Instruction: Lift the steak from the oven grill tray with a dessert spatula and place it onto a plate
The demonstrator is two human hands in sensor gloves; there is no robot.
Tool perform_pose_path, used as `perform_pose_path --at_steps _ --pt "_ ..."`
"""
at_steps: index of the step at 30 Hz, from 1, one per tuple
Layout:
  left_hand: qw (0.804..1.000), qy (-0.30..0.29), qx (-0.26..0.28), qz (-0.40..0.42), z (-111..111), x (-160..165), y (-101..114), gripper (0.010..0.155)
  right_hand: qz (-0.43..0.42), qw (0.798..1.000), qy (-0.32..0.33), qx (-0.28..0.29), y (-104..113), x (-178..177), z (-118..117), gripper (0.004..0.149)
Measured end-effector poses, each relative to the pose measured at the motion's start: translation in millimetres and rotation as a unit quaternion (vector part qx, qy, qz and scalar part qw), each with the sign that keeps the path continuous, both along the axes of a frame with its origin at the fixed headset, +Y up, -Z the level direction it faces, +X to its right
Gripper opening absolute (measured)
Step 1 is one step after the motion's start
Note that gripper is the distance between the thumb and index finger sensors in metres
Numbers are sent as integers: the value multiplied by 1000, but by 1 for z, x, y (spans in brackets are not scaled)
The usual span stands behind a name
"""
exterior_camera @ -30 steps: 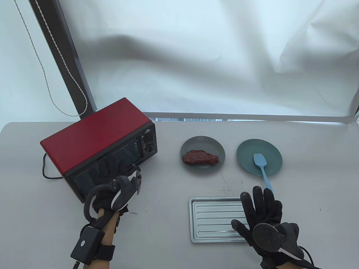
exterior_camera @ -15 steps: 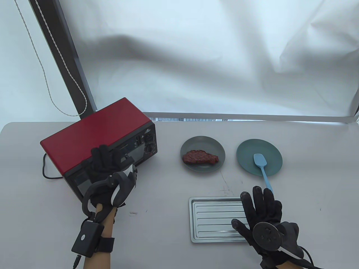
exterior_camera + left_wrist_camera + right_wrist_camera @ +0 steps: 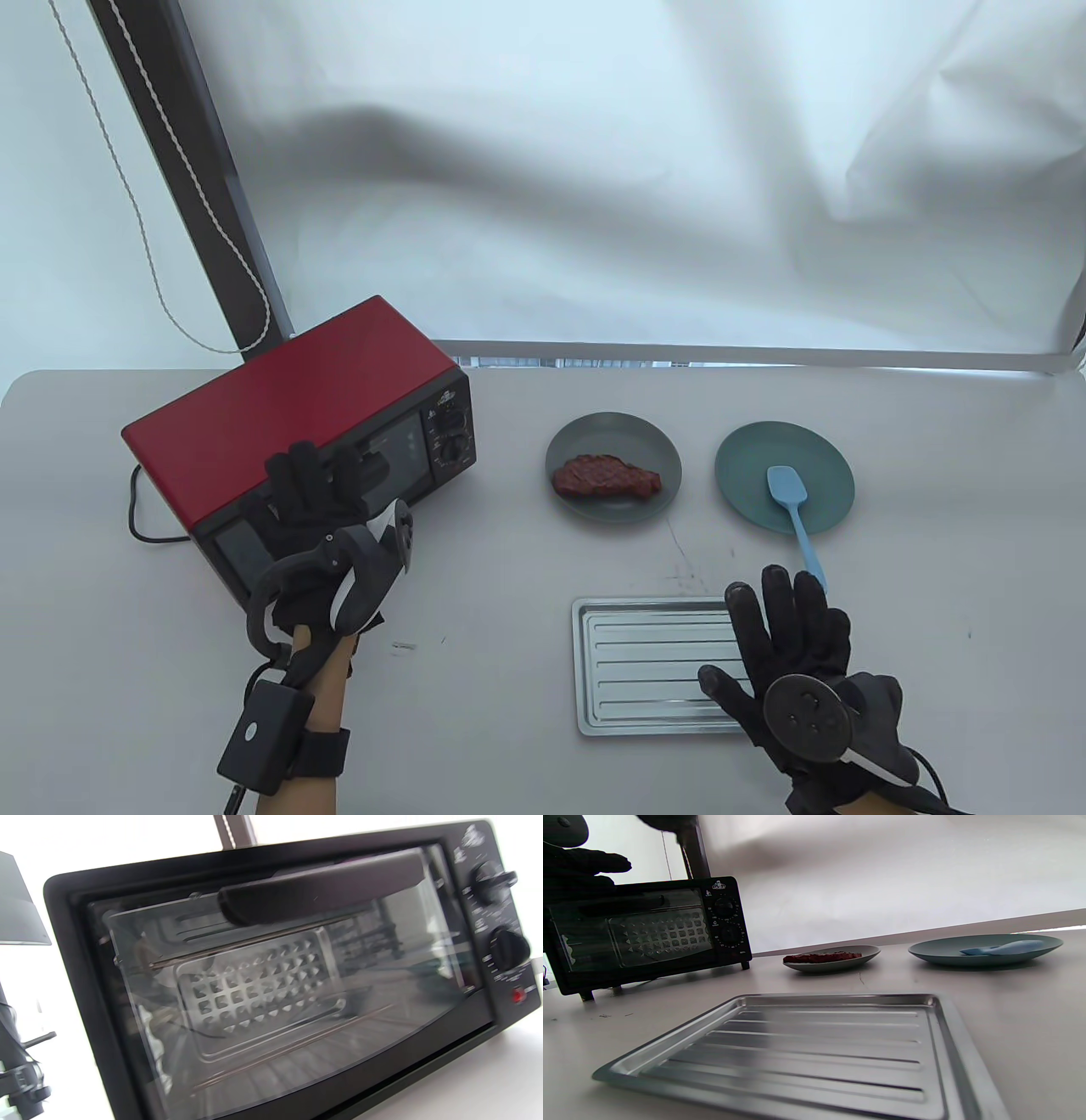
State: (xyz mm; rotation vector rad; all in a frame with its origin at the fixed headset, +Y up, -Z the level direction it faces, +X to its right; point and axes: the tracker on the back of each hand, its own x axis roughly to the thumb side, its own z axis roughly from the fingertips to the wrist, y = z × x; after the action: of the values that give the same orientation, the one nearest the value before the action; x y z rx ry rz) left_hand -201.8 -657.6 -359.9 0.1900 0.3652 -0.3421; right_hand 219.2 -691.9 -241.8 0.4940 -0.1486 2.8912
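From above I see my left hand [image 3: 318,501] spread loose against the oven [image 3: 297,450] door, my right hand [image 3: 789,645] flat and released over the tray [image 3: 645,662]; the steak [image 3: 607,477] lies on the grey plate [image 3: 585,433], the spatula [image 3: 793,509] on the teal plate [image 3: 747,458]. My left wrist shows the oven's handle [image 3: 322,891], door closed. My right wrist shows the bare tray [image 3: 814,1052] nearest.

On your left stood a red toaster oven [image 3: 280,441] with a black front, turned at an angle on the grey table [image 3: 509,764]. Its glass door [image 3: 271,984] was closed, the bar handle [image 3: 322,891] across the top. Two knobs [image 3: 492,878] sat above a red lamp [image 3: 517,996]. A black power cord [image 3: 140,522] looped behind it. White sheeting [image 3: 594,170] hung behind, beside a dark post [image 3: 195,170] and a pale rope [image 3: 144,238].
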Motion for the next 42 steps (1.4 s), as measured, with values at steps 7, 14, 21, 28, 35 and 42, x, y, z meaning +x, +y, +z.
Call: perform_pose_path --at_steps 7,14,21,28,35,42 --pt "998 -44 -15 53 24 33 13 69 -4 1000 0 -4 -1 0 0 85" --pt "991 -82 -31 98 49 71 14 72 -5 1000 -13 -15 -5 3 -4 85" --pt "987 -106 -57 108 64 108 3 73 -4 1000 -12 -10 -4 3 -4 85" --pt "980 -132 -88 119 74 138 -13 76 -3 1000 -5 -19 -6 1 -4 85" --pt "970 -162 -128 130 82 161 -36 79 -5 999 -10 -30 -9 2 -6 85" --pt "964 -179 -160 112 86 172 -51 82 -6 998 -30 -48 -15 7 -12 85"
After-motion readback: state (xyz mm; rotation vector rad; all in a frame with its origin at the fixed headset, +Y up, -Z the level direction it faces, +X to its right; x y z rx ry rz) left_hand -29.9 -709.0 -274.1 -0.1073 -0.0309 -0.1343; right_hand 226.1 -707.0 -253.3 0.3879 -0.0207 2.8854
